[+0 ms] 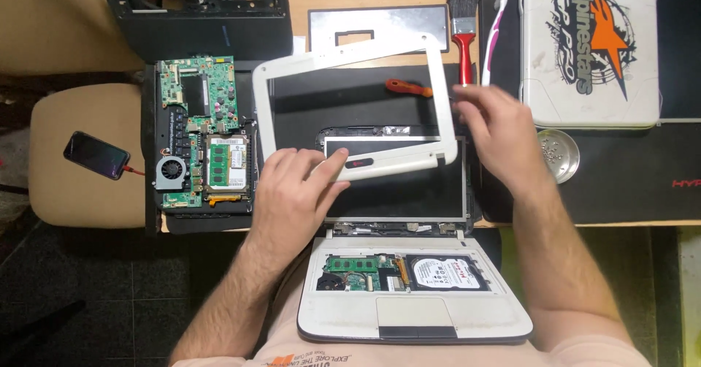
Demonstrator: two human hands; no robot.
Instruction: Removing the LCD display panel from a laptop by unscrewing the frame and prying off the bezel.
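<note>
A white plastic screen bezel (292, 56) is lifted and tilted above the dark screen panel (409, 192) of a small white laptop (409, 316). My left hand (296, 192) grips the bezel's lower edge, thumb on its front. My right hand (500, 137) holds the bezel's right side, fingers spread. The laptop's base lies open toward me, with its hard drive (445, 272) and memory (352, 263) exposed.
A green circuit board with a fan (197, 133) lies at left beside a phone (96, 155) on a stool. A red-handled brush (463, 27), an orange screwdriver (409, 87), a metal dish of screws (558, 155) and a white laptop lid (591, 46) lie at the back right.
</note>
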